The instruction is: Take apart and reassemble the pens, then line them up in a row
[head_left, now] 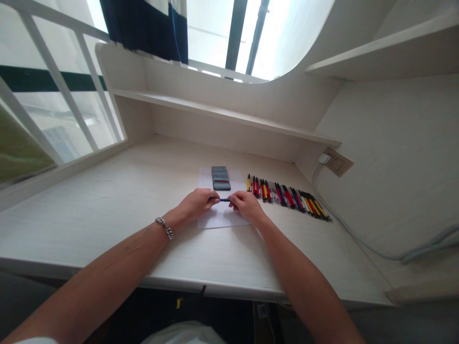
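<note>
Both of my hands hold one dark blue pen (224, 199) level above a white sheet of paper (219, 217) on the desk. My left hand (196, 203) pinches the pen's left end; a metal bracelet sits on that wrist. My right hand (244, 204) pinches the pen's right end. A dark phone (221, 180) lies on the far part of the sheet, just beyond my hands. A row of several pens (287, 196) in red, black, yellow, blue and white lies to the right of my right hand.
The pale wooden desk (107, 200) runs to a front edge near my forearms. A low shelf (222, 114) spans the back wall. A wall socket (337, 162) with a plug and a grey cable (358, 241) is at the right. A window frame stands at the left.
</note>
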Motion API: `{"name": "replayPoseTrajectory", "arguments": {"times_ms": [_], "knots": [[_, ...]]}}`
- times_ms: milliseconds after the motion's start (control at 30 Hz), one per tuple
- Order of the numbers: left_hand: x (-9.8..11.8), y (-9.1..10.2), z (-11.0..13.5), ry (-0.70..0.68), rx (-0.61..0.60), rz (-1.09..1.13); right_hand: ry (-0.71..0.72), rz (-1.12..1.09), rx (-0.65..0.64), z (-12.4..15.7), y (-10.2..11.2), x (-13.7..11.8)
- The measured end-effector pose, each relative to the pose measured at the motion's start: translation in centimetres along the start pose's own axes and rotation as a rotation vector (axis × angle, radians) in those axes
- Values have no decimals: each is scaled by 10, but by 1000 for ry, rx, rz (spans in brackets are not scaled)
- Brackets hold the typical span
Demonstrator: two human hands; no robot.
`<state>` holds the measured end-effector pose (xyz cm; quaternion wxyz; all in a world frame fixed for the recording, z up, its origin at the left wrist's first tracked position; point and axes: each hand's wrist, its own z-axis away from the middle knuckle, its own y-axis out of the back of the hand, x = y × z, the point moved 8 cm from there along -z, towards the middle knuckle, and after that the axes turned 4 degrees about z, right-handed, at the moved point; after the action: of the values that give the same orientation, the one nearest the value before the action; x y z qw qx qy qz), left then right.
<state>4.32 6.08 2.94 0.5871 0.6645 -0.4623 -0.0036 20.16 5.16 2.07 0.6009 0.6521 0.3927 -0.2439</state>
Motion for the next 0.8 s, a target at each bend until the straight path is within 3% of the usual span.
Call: {"name": "replayPoseTrajectory", "arguments": {"times_ms": [200,400,633,800], "knots": [[-4,-4,-1,23,-20,3,81,-92,74,-2,6,-6],[-2,1,0,5,28,31,-57,-16,-46,0,-1,7],[-4,-1,0,37,-17,5,76,-95,71,-1,7,-5],[0,0,0,16,0,18,-53,-39,-58,0,-4,5]]}}
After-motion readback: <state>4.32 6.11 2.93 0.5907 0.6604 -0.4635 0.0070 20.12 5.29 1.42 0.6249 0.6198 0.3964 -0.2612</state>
